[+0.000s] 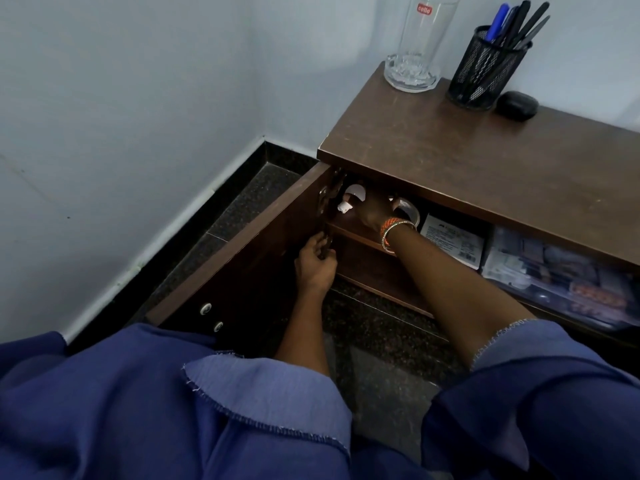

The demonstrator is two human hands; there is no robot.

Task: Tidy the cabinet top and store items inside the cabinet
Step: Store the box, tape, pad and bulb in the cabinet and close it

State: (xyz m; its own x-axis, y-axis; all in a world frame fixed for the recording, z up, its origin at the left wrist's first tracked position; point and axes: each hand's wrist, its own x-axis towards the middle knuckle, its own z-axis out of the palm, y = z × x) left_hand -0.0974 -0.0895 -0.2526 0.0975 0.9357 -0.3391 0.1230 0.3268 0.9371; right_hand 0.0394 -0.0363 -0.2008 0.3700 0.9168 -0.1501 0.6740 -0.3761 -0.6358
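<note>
- The left hand curls its fingers round the hinge side of the open cabinet door; keep the door steady there.
- The right hand is in on the shelf; whether it holds the white item beside its fingers, I cannot tell. Push it well back.
- Beyond both hands, a glass, pen holder and black case wait on the bench.

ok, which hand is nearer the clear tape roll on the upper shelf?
Right. The right hand is on the upper shelf, directly beside the clear tape roll. The left hand is lower, at the door hinge edge.
</note>
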